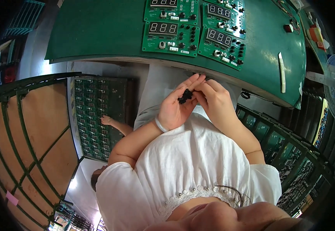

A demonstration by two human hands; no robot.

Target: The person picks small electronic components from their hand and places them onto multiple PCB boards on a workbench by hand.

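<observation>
Close to my body, below the near edge of the green-topped table (109, 34), my left hand (172, 111) is turned palm up and cupped. A small heap of black parts (185, 96) lies in it, perhaps button caps, though too small to name surely. My right hand (218, 99) meets it from the right, fingertips pinched together over the left fingers. Whatever the right fingertips hold is hidden. On the table ahead sit several green circuit boards with three-digit displays, the nearest being the left board (171, 40) and the right board (221, 48), both carrying black round buttons.
A white-handled knife-like tool (282, 73) lies on the table's right side, with a red part (288, 28) and wires farther back. Racks of boards (275, 142) stand at right. At left, another person's hand (106, 120) rests over a large board panel (92, 115), beside a metal-framed rack (46, 115).
</observation>
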